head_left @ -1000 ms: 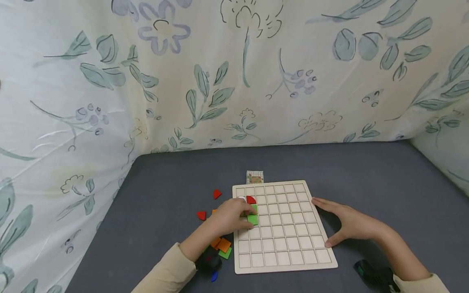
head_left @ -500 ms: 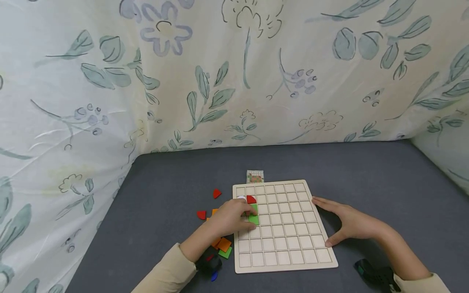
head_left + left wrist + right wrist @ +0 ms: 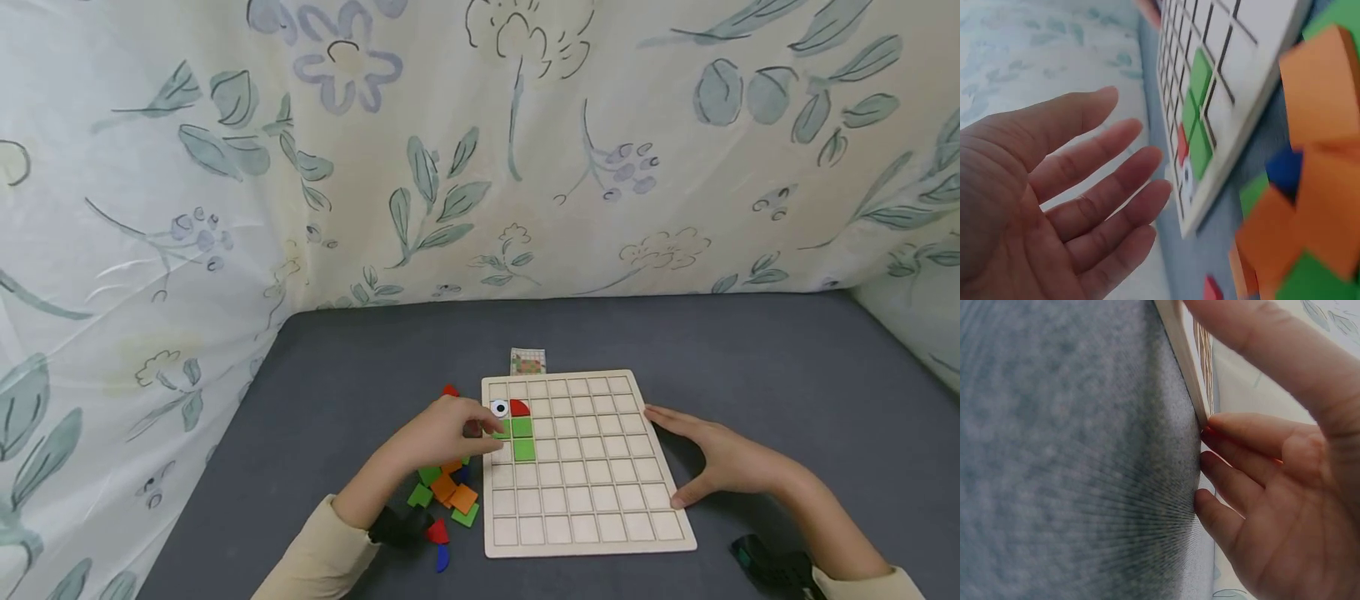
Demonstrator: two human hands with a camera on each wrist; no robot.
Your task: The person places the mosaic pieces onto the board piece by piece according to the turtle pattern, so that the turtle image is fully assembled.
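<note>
A pale wooden grid board (image 3: 585,479) lies on the dark cloth. On its upper left cells sit a white eye piece (image 3: 499,408), a red quarter-round piece (image 3: 519,407) and three green squares (image 3: 524,450). My left hand (image 3: 442,433) is over the board's left edge, beside those pieces. In the left wrist view its fingers (image 3: 1113,169) are spread and relaxed, and nothing is in them. My right hand (image 3: 708,454) touches the board's right edge with thumb and fingertips apart. The right wrist view shows fingertips (image 3: 1210,462) down at the board's side and the cloth.
Loose orange squares (image 3: 464,498), green squares (image 3: 420,496), a red piece (image 3: 437,532) and a blue piece (image 3: 442,557) are heaped left of the board. A small printed pattern card (image 3: 528,361) lies behind its far edge. Flowered fabric (image 3: 585,242) hangs behind the table.
My left hand has drawn back leftward off the green squares, uncovering them and the eye piece. The right hand stays at the board's edge.
</note>
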